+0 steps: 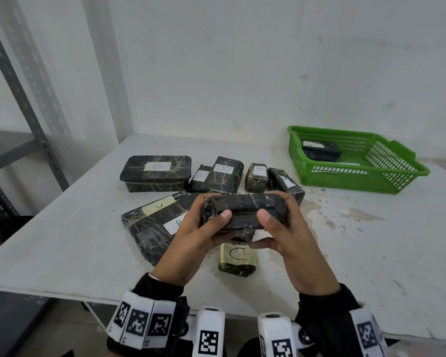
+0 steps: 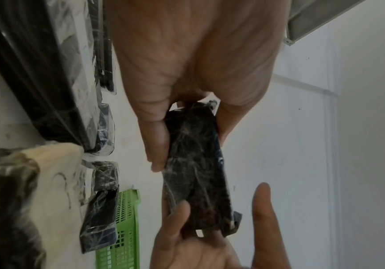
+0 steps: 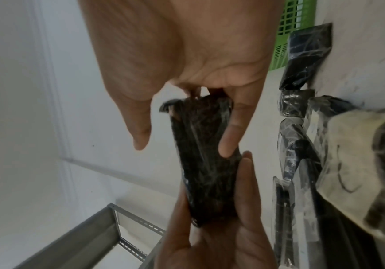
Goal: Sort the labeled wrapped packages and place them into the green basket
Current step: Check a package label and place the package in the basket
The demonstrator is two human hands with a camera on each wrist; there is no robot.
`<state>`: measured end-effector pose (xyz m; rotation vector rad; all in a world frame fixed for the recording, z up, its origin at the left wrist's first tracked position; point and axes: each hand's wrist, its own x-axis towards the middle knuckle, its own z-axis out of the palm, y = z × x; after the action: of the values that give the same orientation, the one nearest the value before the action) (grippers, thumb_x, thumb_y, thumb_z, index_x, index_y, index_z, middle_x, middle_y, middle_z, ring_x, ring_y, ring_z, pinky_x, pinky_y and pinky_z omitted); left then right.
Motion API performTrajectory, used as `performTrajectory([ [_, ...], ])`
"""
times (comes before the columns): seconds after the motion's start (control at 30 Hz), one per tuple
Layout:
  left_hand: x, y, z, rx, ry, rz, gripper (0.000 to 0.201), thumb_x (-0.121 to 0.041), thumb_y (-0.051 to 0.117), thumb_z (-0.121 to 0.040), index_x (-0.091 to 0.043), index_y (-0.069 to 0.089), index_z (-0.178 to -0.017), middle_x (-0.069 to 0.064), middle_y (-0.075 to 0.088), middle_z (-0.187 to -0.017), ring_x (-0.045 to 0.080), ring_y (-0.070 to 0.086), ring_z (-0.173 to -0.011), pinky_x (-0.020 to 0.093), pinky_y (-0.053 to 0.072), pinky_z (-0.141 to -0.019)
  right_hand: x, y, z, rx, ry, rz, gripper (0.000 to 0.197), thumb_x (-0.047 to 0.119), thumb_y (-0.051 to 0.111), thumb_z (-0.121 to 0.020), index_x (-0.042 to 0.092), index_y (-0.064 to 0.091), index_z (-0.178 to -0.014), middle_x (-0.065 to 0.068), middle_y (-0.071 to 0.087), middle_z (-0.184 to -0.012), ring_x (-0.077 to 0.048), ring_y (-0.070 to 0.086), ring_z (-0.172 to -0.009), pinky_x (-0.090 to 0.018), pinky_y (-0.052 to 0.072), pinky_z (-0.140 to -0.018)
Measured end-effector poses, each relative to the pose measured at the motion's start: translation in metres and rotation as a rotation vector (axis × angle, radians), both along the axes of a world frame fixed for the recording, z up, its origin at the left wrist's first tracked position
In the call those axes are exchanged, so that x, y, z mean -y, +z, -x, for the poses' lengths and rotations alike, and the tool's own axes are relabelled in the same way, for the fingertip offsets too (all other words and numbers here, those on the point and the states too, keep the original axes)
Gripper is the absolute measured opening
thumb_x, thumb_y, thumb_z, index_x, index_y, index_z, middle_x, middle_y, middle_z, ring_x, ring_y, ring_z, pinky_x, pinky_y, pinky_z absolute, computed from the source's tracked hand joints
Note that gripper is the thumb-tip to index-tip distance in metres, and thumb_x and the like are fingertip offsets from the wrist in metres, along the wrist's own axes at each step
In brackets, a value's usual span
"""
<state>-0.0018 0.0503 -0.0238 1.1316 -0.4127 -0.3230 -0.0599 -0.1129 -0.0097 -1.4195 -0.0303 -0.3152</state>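
Above table centre: black wrapped package [image 1: 243, 212] held in both hands, no label visible on it.

Left hand [image 1: 191, 243] curled round left end, thumb on top, fingers underneath; right hand [image 1: 286, 235] curled round right end, same grip, thumb lifted clear in the wrist views. Directly beneath: small package marked C [image 1: 238, 258] on white table [image 1: 345, 253]. Left of that, large flat package [image 1: 155, 222] with yellowish C label and white B label. Behind: B box [image 1: 156, 173], B package [image 1: 223, 176] overlapping another, then two A packages [image 1: 256, 176] [image 1: 286, 184]. Far right: green basket [image 1: 355, 176], one labeled package [image 1: 319, 150] inside at back-left corner; letter too small to read. Grey metal shelving [image 1: 23, 104] at left.
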Motion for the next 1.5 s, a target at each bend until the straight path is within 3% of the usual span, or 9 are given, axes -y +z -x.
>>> performTrajectory([
  [0.23, -0.001, 0.001, -0.001, -0.055, 0.13, -0.035, 0.051, -0.021, 0.065, -0.08, -0.01, 0.05, -0.128, 0.017, 0.064, -0.125, 0.028, 0.065, -0.113, 0.039, 0.056, -0.094, 0.002, -0.001, -0.001, 0.101, -0.074, 0.052, 0.074, 0.017, 0.079, -0.065, 0.029, 0.043, -0.129, 0.005, 0.072, -0.105, -0.011, 0.067, -0.101, -0.028, 0.058, -0.074],
  [0.43, 0.0, 0.004, -0.003, -0.045, 0.252, -0.131, 0.039, -0.001, 0.065, -0.089, -0.01, 0.057, -0.126, 0.017, 0.065, -0.122, 0.022, 0.07, -0.103, 0.031, 0.058, -0.088, 0.001, -0.004, -0.006, 0.143, -0.081, 0.096, 0.079, 0.013, 0.083, -0.061, 0.023, 0.045, -0.129, 0.008, 0.068, -0.111, -0.006, 0.062, -0.11, -0.023, 0.054, -0.082],
  [0.63, -0.002, 0.014, 0.007, 0.037, 0.069, -0.226, 0.106, -0.052, 0.079, -0.057, -0.033, 0.033, -0.15, -0.035, 0.065, -0.113, 0.001, 0.058, -0.121, 0.035, 0.045, -0.108, -0.006, -0.006, -0.006, 0.185, -0.154, 0.251, 0.074, 0.026, 0.091, -0.064, 0.032, 0.047, -0.123, 0.008, 0.066, -0.118, -0.01, 0.061, -0.114, -0.029, 0.055, -0.086],
  [0.77, 0.004, 0.011, 0.007, 0.043, 0.101, -0.261, 0.115, -0.051, 0.084, -0.051, -0.036, 0.029, -0.151, -0.016, 0.056, -0.133, 0.006, 0.054, -0.127, 0.037, 0.045, -0.109, -0.012, -0.007, -0.002, 0.217, -0.062, 0.276, 0.075, 0.005, 0.087, -0.067, 0.027, 0.046, -0.126, 0.008, 0.065, -0.117, -0.01, 0.064, -0.109, -0.025, 0.054, -0.085],
  [0.87, -0.002, 0.006, 0.003, 0.052, 0.185, -0.239, 0.098, -0.048, 0.083, -0.051, -0.033, 0.044, -0.14, -0.008, 0.064, -0.126, 0.009, 0.062, -0.116, 0.036, 0.049, -0.103, -0.009, -0.001, 0.001, 0.173, 0.101, 0.26, 0.069, 0.008, 0.083, -0.075, 0.025, 0.047, -0.132, 0.006, 0.064, -0.122, -0.01, 0.061, -0.115, -0.023, 0.052, -0.086],
  [1.03, -0.008, 0.002, 0.003, 0.125, 0.129, -0.237, 0.081, -0.044, 0.08, -0.055, -0.031, 0.053, -0.13, -0.001, 0.066, -0.124, 0.015, 0.066, -0.112, 0.03, 0.056, -0.09, 0.002, 0.001, -0.004, 0.054, 0.129, 0.168, 0.082, 0.076, 0.066, -0.068, 0.038, 0.044, -0.137, 0.001, 0.06, -0.129, -0.014, 0.057, -0.123, -0.039, 0.049, -0.101],
  [1.1, -0.005, 0.001, 0.006, 0.145, 0.096, -0.215, 0.079, -0.039, 0.079, -0.057, -0.026, 0.053, -0.13, 0.001, 0.067, -0.124, 0.016, 0.066, -0.112, 0.025, 0.056, -0.084, -0.002, -0.001, -0.006, 0.026, 0.166, 0.188, 0.089, 0.085, 0.059, -0.063, 0.044, 0.041, -0.14, 0.003, 0.059, -0.133, -0.013, 0.056, -0.125, -0.042, 0.045, -0.107],
  [1.33, -0.009, -0.002, 0.005, 0.164, 0.013, -0.152, 0.074, -0.028, 0.077, -0.066, -0.02, 0.05, -0.135, 0.006, 0.065, -0.127, 0.021, 0.063, -0.117, 0.027, 0.054, -0.085, -0.014, -0.001, -0.009, 0.106, 0.091, 0.206, 0.04, 0.053, 0.064, -0.08, 0.028, 0.066, -0.11, 0.002, 0.069, -0.112, -0.018, 0.065, -0.107, -0.039, 0.054, -0.092],
  [1.5, -0.008, -0.002, 0.004, 0.149, -0.012, -0.145, 0.072, -0.036, 0.074, -0.069, -0.022, 0.05, -0.135, 0.002, 0.066, -0.125, 0.021, 0.063, -0.118, 0.029, 0.055, -0.086, -0.022, -0.001, -0.009, 0.144, 0.052, 0.154, 0.03, 0.046, 0.067, -0.079, 0.022, 0.066, -0.097, 0.008, 0.065, -0.092, -0.011, 0.062, -0.087, -0.028, 0.051, -0.077],
])
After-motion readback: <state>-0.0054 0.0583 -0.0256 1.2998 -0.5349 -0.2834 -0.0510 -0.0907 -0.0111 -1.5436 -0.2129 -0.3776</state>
